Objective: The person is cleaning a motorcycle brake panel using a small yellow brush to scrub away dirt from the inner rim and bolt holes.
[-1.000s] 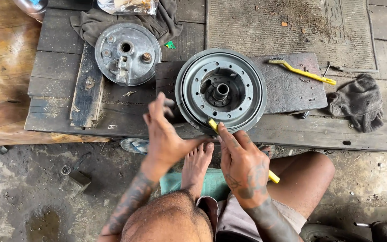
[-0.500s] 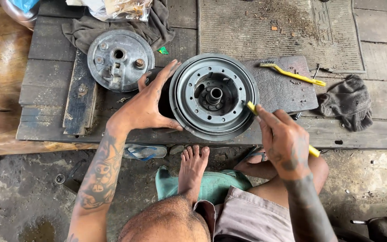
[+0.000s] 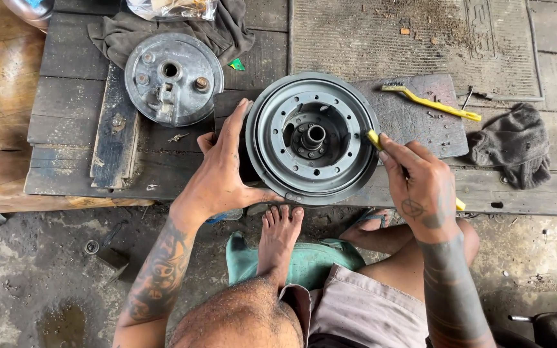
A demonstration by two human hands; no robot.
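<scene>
The grey brake drum lies on the wooden desk, hub up. The left hand, fingers spread, braces its rim. The right hand, its grip pressed around a yellow brush, scrubs the drum's right edge. Continuing likely calls for turning the drum.

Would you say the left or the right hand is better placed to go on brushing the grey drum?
Probably the right hand: it already holds the yellow-handled brush with its tip at the drum rim. The left hand is spread against the drum's left side.
</scene>
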